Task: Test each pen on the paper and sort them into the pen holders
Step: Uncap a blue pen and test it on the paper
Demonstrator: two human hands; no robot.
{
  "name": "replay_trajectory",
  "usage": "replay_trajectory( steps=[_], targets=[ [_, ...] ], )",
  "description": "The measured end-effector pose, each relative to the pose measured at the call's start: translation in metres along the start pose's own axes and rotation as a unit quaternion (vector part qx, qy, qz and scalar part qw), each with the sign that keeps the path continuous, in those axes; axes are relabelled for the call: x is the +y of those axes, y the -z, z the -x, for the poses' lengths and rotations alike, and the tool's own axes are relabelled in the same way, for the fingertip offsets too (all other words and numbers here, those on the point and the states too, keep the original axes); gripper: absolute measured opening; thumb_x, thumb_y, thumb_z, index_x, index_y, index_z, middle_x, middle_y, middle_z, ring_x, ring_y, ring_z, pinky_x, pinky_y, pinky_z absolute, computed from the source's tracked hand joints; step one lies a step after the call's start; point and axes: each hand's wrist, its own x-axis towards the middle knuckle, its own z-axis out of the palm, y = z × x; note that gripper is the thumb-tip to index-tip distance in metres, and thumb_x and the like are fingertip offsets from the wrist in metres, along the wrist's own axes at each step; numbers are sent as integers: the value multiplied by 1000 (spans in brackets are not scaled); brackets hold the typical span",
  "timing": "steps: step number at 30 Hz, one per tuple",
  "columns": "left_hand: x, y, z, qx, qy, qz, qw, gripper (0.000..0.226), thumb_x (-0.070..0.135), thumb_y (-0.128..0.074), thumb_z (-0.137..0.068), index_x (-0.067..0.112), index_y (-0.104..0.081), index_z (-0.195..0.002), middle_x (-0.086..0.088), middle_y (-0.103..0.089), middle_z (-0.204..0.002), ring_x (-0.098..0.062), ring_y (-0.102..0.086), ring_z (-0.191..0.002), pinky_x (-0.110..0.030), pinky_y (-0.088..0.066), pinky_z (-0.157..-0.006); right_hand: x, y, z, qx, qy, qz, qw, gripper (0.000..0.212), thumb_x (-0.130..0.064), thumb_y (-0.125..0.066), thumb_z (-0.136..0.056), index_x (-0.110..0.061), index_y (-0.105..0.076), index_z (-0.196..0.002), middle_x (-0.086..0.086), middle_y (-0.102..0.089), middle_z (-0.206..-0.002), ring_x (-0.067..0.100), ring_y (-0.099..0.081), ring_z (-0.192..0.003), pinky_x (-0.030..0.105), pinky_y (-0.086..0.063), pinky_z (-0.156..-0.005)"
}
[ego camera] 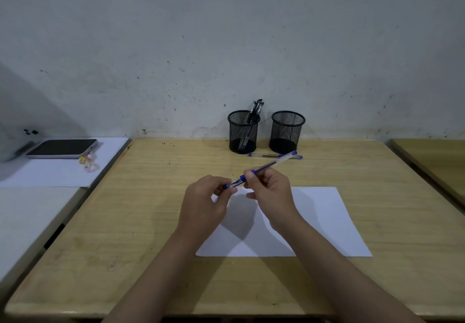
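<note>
Two wooden tables fill the view below a pale, speckled wall; the main table point(125, 222) is light grained wood, and only a corner of a second one point(432, 154) shows, cut off at the right edge. Taking the white paper point(317, 222) as the landmark: far to its left, on a lower pale surface, a phone point(61, 148) lies face up on another white sheet point(50, 174), with a small yellow and pink trinket point(88, 163) just beside it; what the trinket is cannot be made out. A grey object at the extreme left is cut off and blurred. Above the paper's left corner, the left hand point(205, 203) pinches the cap end of a blue pen point(264, 168) between thumb and fingertips, while the right hand point(270, 192) has thumb and fingers curled round the barrel. The pen is held in the air, slanting up to the right; whether the cap is seated or parted cannot be told. Both hands hide part of the paper's near-left area. Behind the paper, by the wall, stand two black mesh holders: the left holder point(242, 132) contains dark pens point(256, 108), their number unclear, and the right holder point(286, 131) shows none. Another blue pen point(266, 156) lies on the table just in front of them, partly hidden by the held one.
</note>
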Motion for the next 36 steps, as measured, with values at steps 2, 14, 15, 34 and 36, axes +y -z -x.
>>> replay_trajectory(
  steps=[2, 14, 15, 34, 36],
  targets=[
    [-2, -1, 1, -10, -26, -31, 999, 13, 21, -68, -80, 11, -70, -87, 3, -68, -72, -6, -58, -64, -28, -49, -61, 0, -1, -1, 6, -13, 2, 1000, 9, -13, -59, -91, -13, -66, -85, -2, -69, -76, 0, -65, -67, 19, -53, -59],
    [-6, 12, 2, -32, -110, -135, 984, 19, 21, -55, -85, 7, -68, -84, 1, -64, -65, -15, -52, -55, -26, -32, -62, -10, -13, -2, -2, -164, -136, 977, 14, -9, -55, -93, -7, -66, -85, 7, -65, -80, 18, -60, -79, 32, -53, -73],
    [-6, 14, 2, -32, -115, -139, 983, 19, 21, -55, -85, 7, -68, -84, 0, -64, -66, -15, -53, -55, -26, -32, -62, -12, -13, -3, -8, -170, -153, 973, 15, -8, -54, -93, -6, -66, -84, 8, -64, -80, 19, -60, -80, 33, -53, -74],
    [-55, 34, -9, 33, 219, -62, 973, 12, 21, -72, -78, 15, -73, -89, 1, -68, -85, -6, -62, -72, -26, -50, -74, -47, 23, -29, 77, -59, -102, 990, 13, -13, -63, -89, -14, -62, -76, 1, -63, -74, 9, -56, -64, 27, -53, -66],
    [-68, 25, -19, -3, 236, -123, 964, 18, 29, -69, -80, 19, -73, -94, 3, -64, -89, -10, -58, -75, -34, -49, -78, -38, 20, -28, 77, -77, -109, 988, 13, -13, -66, -87, -14, -62, -74, 2, -64, -75, 10, -57, -64, 28, -53, -66]
  ],
)
